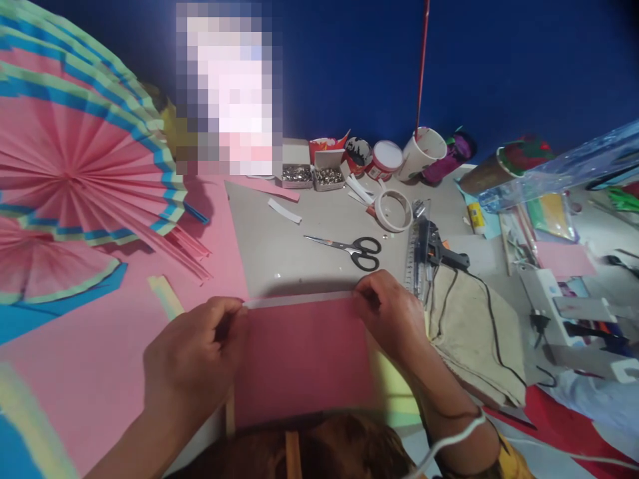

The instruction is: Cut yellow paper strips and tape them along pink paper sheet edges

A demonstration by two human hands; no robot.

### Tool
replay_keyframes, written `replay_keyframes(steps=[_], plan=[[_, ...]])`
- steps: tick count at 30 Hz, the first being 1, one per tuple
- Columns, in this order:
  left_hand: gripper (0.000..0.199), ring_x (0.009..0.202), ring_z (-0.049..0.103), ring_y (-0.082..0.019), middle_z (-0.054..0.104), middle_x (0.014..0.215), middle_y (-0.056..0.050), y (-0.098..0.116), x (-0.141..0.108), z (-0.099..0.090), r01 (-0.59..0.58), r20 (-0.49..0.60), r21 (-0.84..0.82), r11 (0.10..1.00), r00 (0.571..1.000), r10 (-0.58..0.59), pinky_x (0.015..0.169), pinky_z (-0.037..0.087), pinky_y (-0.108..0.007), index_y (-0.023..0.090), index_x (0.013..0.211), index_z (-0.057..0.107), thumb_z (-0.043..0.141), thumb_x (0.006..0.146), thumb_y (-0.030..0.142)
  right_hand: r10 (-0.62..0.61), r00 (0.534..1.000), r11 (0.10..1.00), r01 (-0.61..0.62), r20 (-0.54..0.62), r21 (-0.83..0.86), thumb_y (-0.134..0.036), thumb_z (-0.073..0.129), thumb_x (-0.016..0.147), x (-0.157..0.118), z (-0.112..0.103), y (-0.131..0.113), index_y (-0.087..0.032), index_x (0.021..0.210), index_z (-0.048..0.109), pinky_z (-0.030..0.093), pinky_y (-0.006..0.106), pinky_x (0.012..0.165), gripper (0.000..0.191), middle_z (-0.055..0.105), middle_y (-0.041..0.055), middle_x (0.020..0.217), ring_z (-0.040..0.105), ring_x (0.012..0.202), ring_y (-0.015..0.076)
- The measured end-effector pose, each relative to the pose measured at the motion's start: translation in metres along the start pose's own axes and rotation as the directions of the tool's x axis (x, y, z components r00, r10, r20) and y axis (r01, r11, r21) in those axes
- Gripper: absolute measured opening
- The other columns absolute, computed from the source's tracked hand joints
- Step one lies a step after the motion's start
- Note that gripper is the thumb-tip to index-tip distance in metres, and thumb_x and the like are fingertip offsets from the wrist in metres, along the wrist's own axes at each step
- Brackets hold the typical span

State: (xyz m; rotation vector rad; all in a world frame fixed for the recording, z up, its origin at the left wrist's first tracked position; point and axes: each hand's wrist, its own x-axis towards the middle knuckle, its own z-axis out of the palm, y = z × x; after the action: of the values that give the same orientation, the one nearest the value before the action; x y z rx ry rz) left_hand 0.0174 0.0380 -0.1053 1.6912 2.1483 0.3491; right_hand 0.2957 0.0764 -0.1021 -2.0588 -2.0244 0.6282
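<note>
A pink sheet of paper (304,366) hangs toward me at the front of the table, with a narrow white strip (299,301) along its upper edge. My left hand (194,356) pinches the strip's left corner between thumb and fingers. At the opposite corner, my right hand (392,316) grips the same edge, its fingers curled in. The edge between them is stretched nearly straight. Just beyond the paper lies a pair of black-handled scissors (357,250), its blades pointing left. Large pleated paper fans (74,146) in pink, blue and green stand at the left.
Beyond my right hand lie a clear ruler (414,253), a glue gun (446,255) and a folded beige cloth (479,326). Farther back are a tape roll (379,216), boxes of metal fasteners (328,177) and a white cup (419,159). Pink paper (100,372) covers the left side.
</note>
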Motion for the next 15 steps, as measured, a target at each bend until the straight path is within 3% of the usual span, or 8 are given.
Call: replay_keyframes(steps=[15], plan=[[0.030, 0.076, 0.069, -0.024, 0.077, 0.081, -0.001, 0.0051, 0.0036, -0.0013, 0.015, 0.084, 0.148, 0.989, 0.996, -0.028, 0.065, 0.039, -0.032, 0.027, 0.088, 0.071, 0.048, 0.099, 0.044, -0.031, 0.999, 0.999, 0.031, -0.021, 0.009, -0.023, 0.063, 0.089, -0.0014, 0.0014, 0.0029, -0.025, 0.082, 0.068, 0.032, 0.029, 0.064, 0.009, 0.069, -0.0003, 0.087, 0.061, 0.073, 0.0161]])
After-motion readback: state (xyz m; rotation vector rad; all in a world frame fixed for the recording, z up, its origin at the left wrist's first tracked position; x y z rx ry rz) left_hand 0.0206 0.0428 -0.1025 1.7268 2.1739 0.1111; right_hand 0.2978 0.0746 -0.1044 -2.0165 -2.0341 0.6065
